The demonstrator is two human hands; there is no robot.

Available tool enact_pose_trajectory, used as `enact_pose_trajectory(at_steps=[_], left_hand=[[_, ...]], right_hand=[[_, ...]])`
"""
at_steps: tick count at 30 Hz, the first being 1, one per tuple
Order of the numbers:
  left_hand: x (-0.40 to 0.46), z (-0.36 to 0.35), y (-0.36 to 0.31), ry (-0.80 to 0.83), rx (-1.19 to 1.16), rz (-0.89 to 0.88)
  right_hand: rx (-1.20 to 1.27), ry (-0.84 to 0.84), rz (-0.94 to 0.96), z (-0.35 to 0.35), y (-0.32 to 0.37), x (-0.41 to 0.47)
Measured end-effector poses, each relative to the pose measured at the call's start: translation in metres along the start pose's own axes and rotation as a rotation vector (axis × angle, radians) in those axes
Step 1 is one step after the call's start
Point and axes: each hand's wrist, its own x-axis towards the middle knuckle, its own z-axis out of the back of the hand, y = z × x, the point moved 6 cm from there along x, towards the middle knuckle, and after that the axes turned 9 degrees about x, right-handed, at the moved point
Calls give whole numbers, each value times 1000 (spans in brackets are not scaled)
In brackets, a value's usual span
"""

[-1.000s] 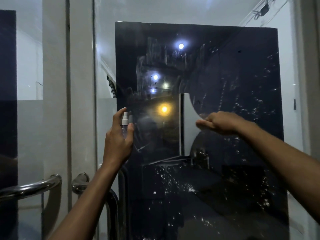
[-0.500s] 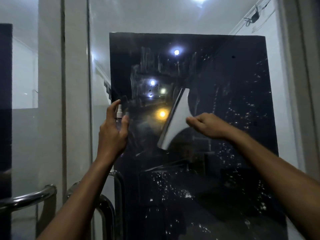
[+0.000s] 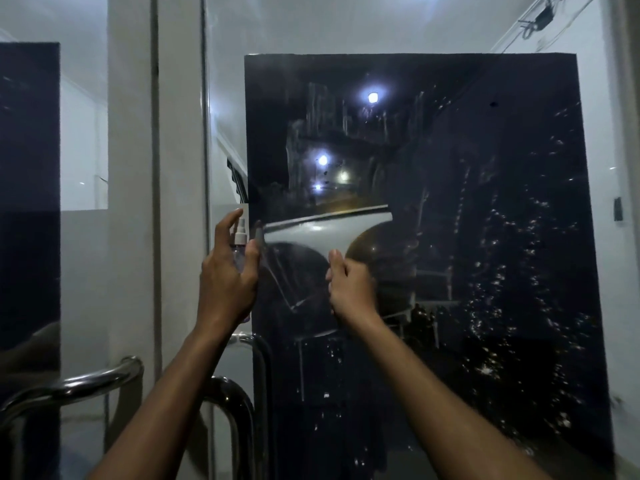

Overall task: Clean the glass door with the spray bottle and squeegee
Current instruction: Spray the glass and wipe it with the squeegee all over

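Glass door (image 3: pixel 433 209) fills the view, with a dark panel behind it; droplets are scattered thick on the right side and lower middle, and streaky wet marks sit up top. Curved metal door handles (image 3: pixel 104 379) are at lower left.

Squeegee (image 3: pixel 322 230) is pressed flat to the glass at mid-height, its blade edge running nearly horizontal and tilted slightly up to the right. Right hand (image 3: pixel 349 285) sits just below it, fingers closed on its lower end. Left hand (image 3: pixel 227 271) is just beside the blade's left tip, fingers wrapped round the small spray bottle (image 3: pixel 239 244), nozzle up and index finger raised above the pump, apart from it.

Step in hand, as I read it: the wiping pass, spray already on the glass. The next move likely calls for keeping the blade flat with even pressure and working across to the droplet-heavy right side; the bottle just needs to stay clear of the blade.

Versus half a second ago: the blade stood steeply tilted, almost upright, and now lies nearly level. Right hand has dropped from beside the blade to under it and shifted left toward the bottle hand. Left hand barely changes.
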Motion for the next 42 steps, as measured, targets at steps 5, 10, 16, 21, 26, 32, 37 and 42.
enact_pose_trajectory(at_steps=[5, 10, 16, 21, 26, 32, 37, 42], left_hand=[[-10, -6, 8, 10, -3, 14], [-20, -11, 10, 13, -16, 9], [-22, -6, 9, 22, -27, 4], [-15, -1, 6, 34, -15, 15], [-16, -5, 6, 19, -1, 2], [-17, -24, 11, 47, -20, 9], [-13, -34, 5, 32, -15, -2], [-11, -39, -3, 48, -30, -21]], right_hand=[[-99, -29, -60, 15, -54, -49], [-132, -45, -98, 26, -82, -81], [-84, -81, -21, 41, -85, -101], [-251, 101, 193, 33, -21, -44], [-882, 553, 372, -13, 42, 21], [-1170, 606, 342, 22, 42, 67], [-1209, 561, 284, 112, 32, 82], [-1190, 483, 142, 183, 26, 82]])
